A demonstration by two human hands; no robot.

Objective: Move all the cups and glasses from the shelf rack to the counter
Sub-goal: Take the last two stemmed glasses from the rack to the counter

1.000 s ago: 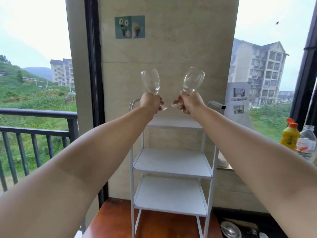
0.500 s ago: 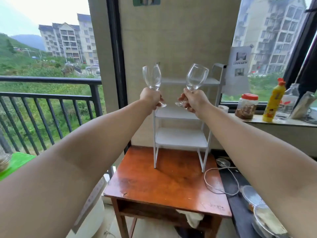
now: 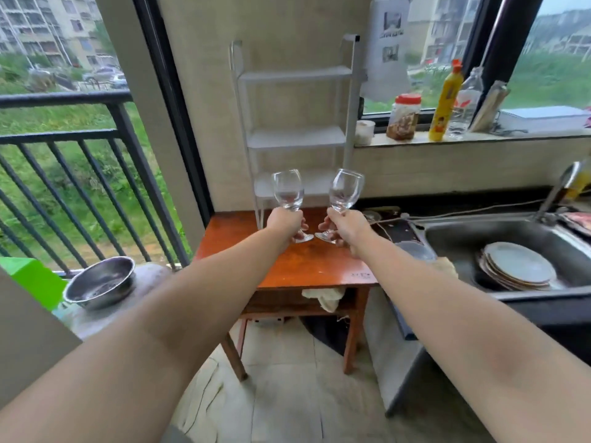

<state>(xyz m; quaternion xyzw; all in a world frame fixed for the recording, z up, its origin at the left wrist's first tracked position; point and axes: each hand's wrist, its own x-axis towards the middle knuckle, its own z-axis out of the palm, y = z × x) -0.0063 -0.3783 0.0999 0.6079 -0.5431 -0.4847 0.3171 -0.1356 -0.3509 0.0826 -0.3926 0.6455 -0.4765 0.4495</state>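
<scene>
Left hand (image 3: 285,223) grips one glass (image 3: 287,190) by its hidden stem; right hand (image 3: 346,227) grips another (image 3: 345,189). Sill labels, right of the rack (image 3: 295,107), are unreadable.

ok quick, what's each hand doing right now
Left hand: closed round the stem of a clear wine glass, held upright.
Right hand: closed round the stem of a second wine glass, tilted slightly.

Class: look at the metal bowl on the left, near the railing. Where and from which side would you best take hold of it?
Grip the metal bowl by its rolled rim, coming from above at the near edge. It sits upright and open, so the rim is exposed all round; the smooth, curved walls probably give fingers little purchase.
</scene>
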